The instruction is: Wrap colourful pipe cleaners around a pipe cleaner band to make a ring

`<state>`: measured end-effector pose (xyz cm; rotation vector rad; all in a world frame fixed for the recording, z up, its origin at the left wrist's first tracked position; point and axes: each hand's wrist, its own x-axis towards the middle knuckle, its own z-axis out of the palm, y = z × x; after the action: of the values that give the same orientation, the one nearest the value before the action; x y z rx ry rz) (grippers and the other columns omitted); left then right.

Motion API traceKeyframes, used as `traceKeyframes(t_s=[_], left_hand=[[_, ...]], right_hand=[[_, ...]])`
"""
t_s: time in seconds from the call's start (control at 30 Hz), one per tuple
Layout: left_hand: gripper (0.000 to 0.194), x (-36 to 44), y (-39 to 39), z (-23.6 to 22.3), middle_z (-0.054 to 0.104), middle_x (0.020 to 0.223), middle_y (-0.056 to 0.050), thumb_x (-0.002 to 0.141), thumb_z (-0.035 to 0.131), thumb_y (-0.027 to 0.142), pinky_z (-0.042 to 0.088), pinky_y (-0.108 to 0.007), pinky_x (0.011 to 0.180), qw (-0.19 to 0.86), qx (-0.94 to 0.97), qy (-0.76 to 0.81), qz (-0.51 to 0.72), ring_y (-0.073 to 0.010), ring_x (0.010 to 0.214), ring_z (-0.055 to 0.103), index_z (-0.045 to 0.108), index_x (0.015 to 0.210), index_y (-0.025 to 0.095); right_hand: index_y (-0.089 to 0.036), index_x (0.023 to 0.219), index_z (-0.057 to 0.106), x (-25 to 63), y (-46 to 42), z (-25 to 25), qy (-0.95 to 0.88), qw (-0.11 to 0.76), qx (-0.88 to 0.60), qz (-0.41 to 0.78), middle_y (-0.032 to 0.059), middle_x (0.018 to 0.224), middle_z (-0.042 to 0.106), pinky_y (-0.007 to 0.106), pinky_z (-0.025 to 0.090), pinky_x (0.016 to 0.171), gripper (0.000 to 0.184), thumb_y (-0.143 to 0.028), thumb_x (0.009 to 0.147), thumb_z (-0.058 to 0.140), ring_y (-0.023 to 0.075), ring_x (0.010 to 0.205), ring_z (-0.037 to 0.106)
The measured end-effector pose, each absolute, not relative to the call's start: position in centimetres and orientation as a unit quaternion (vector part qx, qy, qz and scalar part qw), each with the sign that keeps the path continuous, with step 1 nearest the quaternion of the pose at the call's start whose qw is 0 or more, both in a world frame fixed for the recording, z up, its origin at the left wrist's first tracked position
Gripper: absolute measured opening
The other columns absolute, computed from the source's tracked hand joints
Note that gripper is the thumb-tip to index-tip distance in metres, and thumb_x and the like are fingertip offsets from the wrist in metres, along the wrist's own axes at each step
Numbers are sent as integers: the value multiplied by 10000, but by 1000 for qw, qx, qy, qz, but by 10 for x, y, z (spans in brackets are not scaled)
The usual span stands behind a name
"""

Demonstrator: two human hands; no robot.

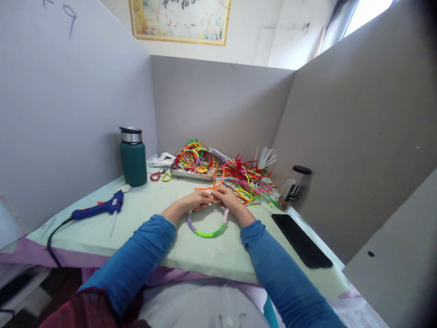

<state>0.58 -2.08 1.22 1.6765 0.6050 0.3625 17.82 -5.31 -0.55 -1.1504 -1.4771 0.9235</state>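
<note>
A ring wrapped in purple, green and pink fuzzy pipe cleaner [206, 235] is tilted toward me over the middle of the table. At its far side, my left hand [197, 201] and my right hand [226, 198] meet with fingers pinched together. Orange pipe cleaner [215, 175] comes out between the fingertips, with ends standing up and one reaching left. My left hand appears to grip the ring where the orange piece goes around it; the fingers partly hide this spot. My right hand pinches the orange pipe cleaner.
Behind my hands, a metal tray [191, 175] holds colourful rings beside a pipe cleaner pile [246, 175]. Left are a blue glue gun [99, 210] with its cord, a green bottle [133, 164] and red-handled scissors [155, 176]. Right are a black phone [302, 240] and a jar [294, 187].
</note>
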Motion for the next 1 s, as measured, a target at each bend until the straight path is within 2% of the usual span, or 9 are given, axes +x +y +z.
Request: traceKeyframes(t_s=[0.3, 0.8, 1.0], left_hand=[[366, 6, -20, 11, 349, 467, 77, 729, 670, 454, 86, -239, 384, 617, 724, 264, 160, -40, 353, 229, 422, 694, 187], [363, 7, -25, 15, 356, 466, 79, 710, 691, 456, 88, -238, 391, 616, 721, 271, 167, -38, 356, 232, 462, 714, 174], [398, 7, -26, 16, 351, 466, 80, 691, 705, 469, 82, -239, 393, 613, 721, 278, 167, -34, 355, 228, 433, 678, 178]], right_hand=[[-168, 640, 558, 178, -51, -7, -615, 495, -479, 382, -40, 569, 492, 210, 327, 465, 327, -480, 671, 650, 82, 501, 410], [-175, 618, 528, 177, -52, -6, -624, 491, -477, 376, -41, 560, 474, 218, 335, 462, 341, -491, 671, 644, 86, 497, 415], [-171, 630, 541, 177, -52, -6, -620, 493, -474, 383, -39, 558, 491, 219, 333, 460, 359, -510, 658, 657, 85, 496, 413]])
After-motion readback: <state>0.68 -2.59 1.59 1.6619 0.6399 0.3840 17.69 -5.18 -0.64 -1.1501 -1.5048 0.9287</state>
